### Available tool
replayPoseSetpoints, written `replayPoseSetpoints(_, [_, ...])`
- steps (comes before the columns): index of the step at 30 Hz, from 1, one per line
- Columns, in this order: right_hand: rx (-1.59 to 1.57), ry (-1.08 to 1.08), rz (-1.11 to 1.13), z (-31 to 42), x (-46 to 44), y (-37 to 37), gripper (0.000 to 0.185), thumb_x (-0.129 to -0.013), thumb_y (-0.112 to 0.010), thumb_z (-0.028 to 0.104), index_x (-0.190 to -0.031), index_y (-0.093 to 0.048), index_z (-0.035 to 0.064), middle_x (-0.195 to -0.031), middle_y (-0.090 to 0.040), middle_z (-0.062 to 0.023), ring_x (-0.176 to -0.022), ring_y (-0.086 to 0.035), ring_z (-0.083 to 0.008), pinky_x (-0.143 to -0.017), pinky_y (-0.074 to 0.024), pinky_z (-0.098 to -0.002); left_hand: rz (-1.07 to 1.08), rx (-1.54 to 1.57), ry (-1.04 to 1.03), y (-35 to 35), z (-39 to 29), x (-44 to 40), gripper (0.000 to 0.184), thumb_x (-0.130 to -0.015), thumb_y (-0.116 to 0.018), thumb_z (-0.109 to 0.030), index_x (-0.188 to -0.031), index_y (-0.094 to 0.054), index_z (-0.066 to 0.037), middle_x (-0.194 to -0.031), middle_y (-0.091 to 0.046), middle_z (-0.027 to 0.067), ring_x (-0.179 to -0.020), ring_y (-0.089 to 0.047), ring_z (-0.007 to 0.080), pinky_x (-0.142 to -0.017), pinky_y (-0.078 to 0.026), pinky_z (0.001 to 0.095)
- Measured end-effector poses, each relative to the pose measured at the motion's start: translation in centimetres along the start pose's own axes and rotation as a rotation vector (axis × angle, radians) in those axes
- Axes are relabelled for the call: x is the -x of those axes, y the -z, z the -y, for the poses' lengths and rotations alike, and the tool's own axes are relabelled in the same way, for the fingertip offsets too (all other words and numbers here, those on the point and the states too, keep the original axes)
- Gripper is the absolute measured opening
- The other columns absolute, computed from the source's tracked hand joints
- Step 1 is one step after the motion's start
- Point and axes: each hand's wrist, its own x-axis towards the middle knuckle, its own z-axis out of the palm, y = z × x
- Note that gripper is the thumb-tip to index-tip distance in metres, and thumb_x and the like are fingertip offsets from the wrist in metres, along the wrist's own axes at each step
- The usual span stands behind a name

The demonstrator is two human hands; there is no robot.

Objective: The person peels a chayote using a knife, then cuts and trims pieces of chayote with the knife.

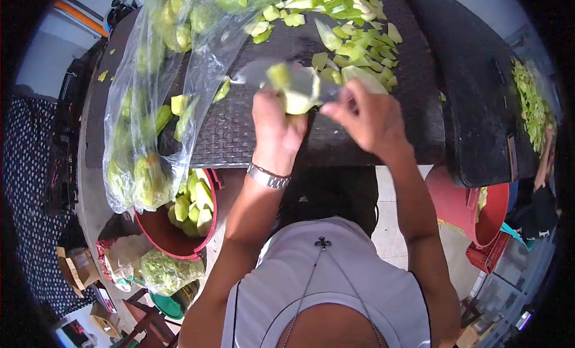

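My left hand [277, 122], with a metal watch band [268, 177] at the wrist, is closed round a peeled pale green vegetable [297, 102], possibly chayote. My right hand [372, 116] grips a knife [329, 92]; its blade is smeared by motion and lies against or just over the vegetable. A small green piece [278, 76] shows blurred at the blade's far side. Beyond my hands, cut pale green slices [365, 49] are heaped on the dark woven tabletop [227, 132]. To the left lies a clear plastic bag [150, 108] with several whole green vegetables inside.
A red bucket [144, 225] of green pieces stands below the table's left edge, beside a bag of greens [171, 271]. Another red bucket [494, 213] is at right, under a black table [479, 120]. Another person's arm [545, 159] reaches toward sliced vegetables [530, 102] there.
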Motion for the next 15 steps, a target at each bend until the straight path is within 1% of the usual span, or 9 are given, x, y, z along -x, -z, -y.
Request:
replayPoseSetpoints(1, [0.071,-0.072,-0.011,-0.7,-0.3,0.7,0.050,-0.095,-0.070,0.054,-0.089,-0.061,0.0048,-0.073,-0.069,-0.0145,-0.067,-0.071,-0.0382,-0.060,-0.0538,-0.0473,-0.052,-0.108,0.047,-0.6,-0.8,0.0,0.027,-0.104,-0.057,-0.016,-0.125,-0.058,0.002,-0.119,-0.067,0.0144,-0.110,-0.068,0.0284,-0.097,-0.057,0.0442])
replayPoseSetpoints(2, [-0.022,-0.117,-0.013,-0.8,-0.3,1.2,0.049,-0.097,-0.068,0.053,-0.091,-0.062,0.0044,-0.074,-0.069,-0.0158,-0.067,-0.070,-0.0382,-0.061,-0.0535,-0.0467,-0.120,-0.073,0.052,-1.2,-1.2,0.2,0.029,-0.106,-0.054,-0.019,-0.125,-0.056,0.004,-0.121,-0.066,0.0167,-0.109,-0.068,0.0287,-0.098,-0.058,0.0439])
replayPoseSetpoints(4, [-0.203,-0.207,-0.014,-0.2,-0.4,2.6,0.049,-0.099,-0.066,0.052,-0.094,-0.064,0.0037,-0.075,-0.068,-0.0186,-0.067,-0.069,-0.0380,-0.062,-0.0529,-0.0456,-0.148,-0.118,0.027,-1.9,-1.9,0.5,0.033,-0.106,-0.054,-0.019,-0.122,-0.057,0.009,-0.118,-0.068,0.0222,-0.107,-0.069,0.0372,-0.101,-0.057,0.0503])
replayPoseSetpoints(5, [-0.237,-0.218,0.030,-0.4,-0.1,2.5,0.050,-0.104,-0.058,0.053,-0.101,-0.066,0.0030,-0.067,-0.063,-0.0140,-0.059,-0.065,-0.0285,-0.058,-0.0497,-0.0382,-0.090,-0.037,0.090,-1.7,-2.3,0.5,0.035,-0.105,-0.054,-0.021,-0.121,-0.057,0.010,-0.119,-0.067,0.0235,-0.108,-0.069,0.0393,-0.101,-0.057,0.0516])
replayPoseSetpoints(7, [-0.591,-0.365,0.137,0.6,0.1,2.4,0.054,-0.106,-0.052,0.056,-0.106,-0.065,0.0031,-0.063,-0.058,-0.0086,-0.055,-0.060,-0.0205,-0.054,-0.0469,-0.0331,0.036,0.126,0.214,-1.6,-3.0,0.3,0.038,-0.104,-0.055,-0.025,-0.121,-0.058,0.010,-0.120,-0.066,0.0260,-0.109,-0.068,0.0435,-0.100,-0.056,0.0544])
replayPoseSetpoints(10, [-0.994,-0.525,0.310,0.7,-0.3,2.7,0.057,-0.109,-0.045,0.057,-0.112,-0.064,0.0035,-0.062,-0.053,-0.0028,-0.049,-0.052,-0.0119,-0.047,-0.0424,-0.0272,0.166,-0.011,0.216,-1.2,-3.0,-0.4,0.043,-0.104,-0.055,-0.031,-0.120,-0.059,0.009,-0.121,-0.065,0.0289,-0.114,-0.064,0.0482,-0.103,-0.053,0.0579])
replayPoseSetpoints(11, [-1.108,-0.566,0.376,0.7,-0.5,2.7,0.058,-0.109,-0.042,0.057,-0.114,-0.063,0.0037,-0.062,-0.051,-0.0012,-0.048,-0.050,-0.0097,-0.045,-0.0408,-0.0256,0.131,-0.094,0.186,-0.8,-3.0,-0.5,0.047,-0.104,-0.052,-0.036,-0.120,-0.060,0.007,-0.121,-0.065,0.0291,-0.117,-0.063,0.0466,-0.105,-0.051,0.0567])
replayPoseSetpoints(14, [-1.132,-0.519,0.317,1.1,-0.3,1.3,0.058,-0.110,-0.039,0.057,-0.115,-0.062,0.0038,-0.063,-0.052,-0.0032,-0.043,-0.047,-0.0116,-0.041,-0.0416,-0.0278,0.192,0.073,0.249,0.3,-2.7,-1.6,0.050,-0.104,-0.051,-0.040,-0.121,-0.061,0.006,-0.120,-0.066,0.0278,-0.115,-0.063,0.0441,-0.105,-0.050,0.0557])
replayPoseSetpoints(15, [-1.066,-0.590,0.233,1.8,-0.1,0.9,0.046,-0.112,-0.042,0.045,-0.116,-0.060,0.0025,-0.062,-0.054,-0.0039,-0.041,-0.048,-0.0119,-0.041,-0.0425,-0.0283,0.183,0.096,0.265,-0.4,-2.6,-1.3,0.046,-0.103,-0.054,-0.040,-0.117,-0.061,0.003,-0.110,-0.068,0.0241,-0.107,-0.067,0.0404,-0.100,-0.054,0.0552])
